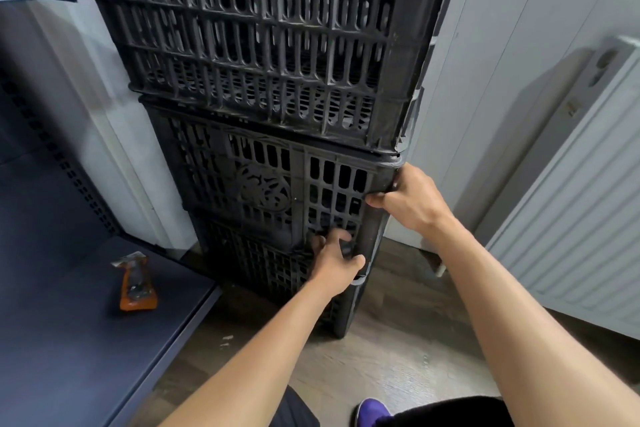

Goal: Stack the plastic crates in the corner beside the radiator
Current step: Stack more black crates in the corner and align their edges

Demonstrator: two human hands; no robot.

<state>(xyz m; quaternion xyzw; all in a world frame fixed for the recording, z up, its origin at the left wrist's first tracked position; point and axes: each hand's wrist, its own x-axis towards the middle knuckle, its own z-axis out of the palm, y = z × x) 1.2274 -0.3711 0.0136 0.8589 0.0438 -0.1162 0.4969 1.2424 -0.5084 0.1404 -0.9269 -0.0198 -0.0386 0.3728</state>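
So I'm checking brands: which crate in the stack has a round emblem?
The middle crate, whose corner the right hand grips; the top crate and bottom crate show only slots.

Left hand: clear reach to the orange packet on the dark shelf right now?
Probably yes. The orange packet lies in the open on the dark shelf, with nothing between it and the left hand, which must first release the middle crate.

Bare forearms (263,350), purple shoe (372,411), black trousers (446,412)

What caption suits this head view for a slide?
Left hand and right hand grip a stack of black slatted plastic crates on a wooden floor, near a white panel radiator.
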